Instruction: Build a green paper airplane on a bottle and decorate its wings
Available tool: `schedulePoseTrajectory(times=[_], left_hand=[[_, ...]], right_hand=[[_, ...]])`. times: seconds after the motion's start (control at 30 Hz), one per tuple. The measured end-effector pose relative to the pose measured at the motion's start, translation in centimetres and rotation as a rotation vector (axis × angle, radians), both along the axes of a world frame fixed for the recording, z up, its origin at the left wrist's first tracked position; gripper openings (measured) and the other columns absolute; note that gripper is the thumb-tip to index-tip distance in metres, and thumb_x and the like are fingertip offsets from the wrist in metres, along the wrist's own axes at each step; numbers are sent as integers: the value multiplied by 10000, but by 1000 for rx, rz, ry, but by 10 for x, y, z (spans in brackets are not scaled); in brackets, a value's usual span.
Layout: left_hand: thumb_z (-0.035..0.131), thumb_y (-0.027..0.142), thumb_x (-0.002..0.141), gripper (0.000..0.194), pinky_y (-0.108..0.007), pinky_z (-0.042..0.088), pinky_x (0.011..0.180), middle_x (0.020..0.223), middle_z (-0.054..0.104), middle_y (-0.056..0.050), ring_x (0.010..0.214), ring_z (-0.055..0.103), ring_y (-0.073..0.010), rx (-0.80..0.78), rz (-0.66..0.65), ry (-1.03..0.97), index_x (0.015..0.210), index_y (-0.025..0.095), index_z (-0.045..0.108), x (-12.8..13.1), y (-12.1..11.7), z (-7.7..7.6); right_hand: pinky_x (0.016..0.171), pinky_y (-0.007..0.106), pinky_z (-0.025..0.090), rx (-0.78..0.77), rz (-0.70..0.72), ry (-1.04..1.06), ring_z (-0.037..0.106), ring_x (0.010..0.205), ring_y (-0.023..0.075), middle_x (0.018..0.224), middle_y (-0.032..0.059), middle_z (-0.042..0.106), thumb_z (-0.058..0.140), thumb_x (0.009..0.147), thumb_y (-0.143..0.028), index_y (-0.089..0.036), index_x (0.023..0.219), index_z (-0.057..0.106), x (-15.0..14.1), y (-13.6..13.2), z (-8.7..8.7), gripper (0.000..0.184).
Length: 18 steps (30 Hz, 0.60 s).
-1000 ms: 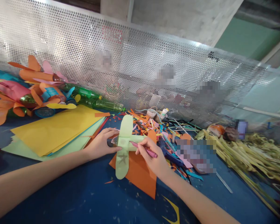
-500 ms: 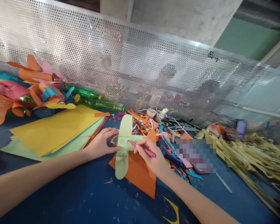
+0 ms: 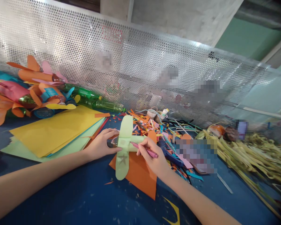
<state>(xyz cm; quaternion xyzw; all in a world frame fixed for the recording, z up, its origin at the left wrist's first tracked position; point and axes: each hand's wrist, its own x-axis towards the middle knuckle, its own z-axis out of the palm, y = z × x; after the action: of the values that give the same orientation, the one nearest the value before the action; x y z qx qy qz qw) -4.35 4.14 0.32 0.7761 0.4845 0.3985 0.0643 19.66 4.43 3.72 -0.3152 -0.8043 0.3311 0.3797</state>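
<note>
A model plane of pale green paper [image 3: 125, 126] lies in front of me, its wing running across a bottle wrapped in the same paper. At its left end the bare end of the bottle [image 3: 112, 142] shows, and my left hand [image 3: 99, 143] is closed around it. A star [image 3: 123, 159] is drawn on the near half of the wing. My right hand [image 3: 154, 157] grips a pink pen [image 3: 151, 153], its tip at the green paper close to the wing. Beneath the plane is an orange sheet [image 3: 141, 179].
Stacked coloured paper [image 3: 58, 131] lies left, with finished bottle planes [image 3: 44, 93] and green bottles [image 3: 98, 101] behind. Paper scraps [image 3: 152, 125] cover the back middle. Pale dried strips [image 3: 248, 156] lie right. A perforated metal screen [image 3: 131, 62] stands behind; people show beyond it.
My right hand and the pen have shifted slightly to the right over the green paper. My left hand and the plane have stayed put.
</note>
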Motion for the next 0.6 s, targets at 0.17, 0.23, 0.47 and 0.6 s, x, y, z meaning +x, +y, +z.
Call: schedulePoseTrajectory(times=[0.17, 0.23, 0.47, 0.6], left_hand=[[712, 432, 685, 477, -410, 424, 971, 1151, 573, -101, 1114, 522, -259, 2, -7, 5, 1067, 195, 553, 0, 0, 0], [710, 437, 686, 473, -415, 420, 974, 1152, 574, -99, 1120, 519, -260, 3, -10, 7, 1065, 200, 554, -1, 0, 0], [705, 430, 690, 468, -419, 417, 978, 1157, 577, -97, 1129, 514, -258, 5, -5, 7, 1068, 194, 560, 0, 0, 0], [705, 437, 686, 477, -432, 413, 981, 1168, 575, -100, 1135, 511, -268, -3, 0, 7, 1073, 200, 559, 0, 0, 0]], right_hand=[[668, 250, 439, -14, 5, 8, 584, 661, 131, 699, -10, 600, 446, 918, -305, -216, 793, 456, 0, 0, 0, 155], [667, 249, 444, -23, 7, 6, 588, 661, 131, 709, -11, 604, 450, 915, -316, -217, 802, 460, -1, 0, 0, 150], [645, 241, 436, -8, -11, -8, 582, 645, 126, 702, -8, 608, 442, 919, -317, -211, 787, 469, 0, 0, 0, 171], [616, 244, 415, 5, -22, 4, 556, 610, 124, 658, -16, 589, 439, 919, -298, -213, 760, 452, 0, 1, 0, 181]])
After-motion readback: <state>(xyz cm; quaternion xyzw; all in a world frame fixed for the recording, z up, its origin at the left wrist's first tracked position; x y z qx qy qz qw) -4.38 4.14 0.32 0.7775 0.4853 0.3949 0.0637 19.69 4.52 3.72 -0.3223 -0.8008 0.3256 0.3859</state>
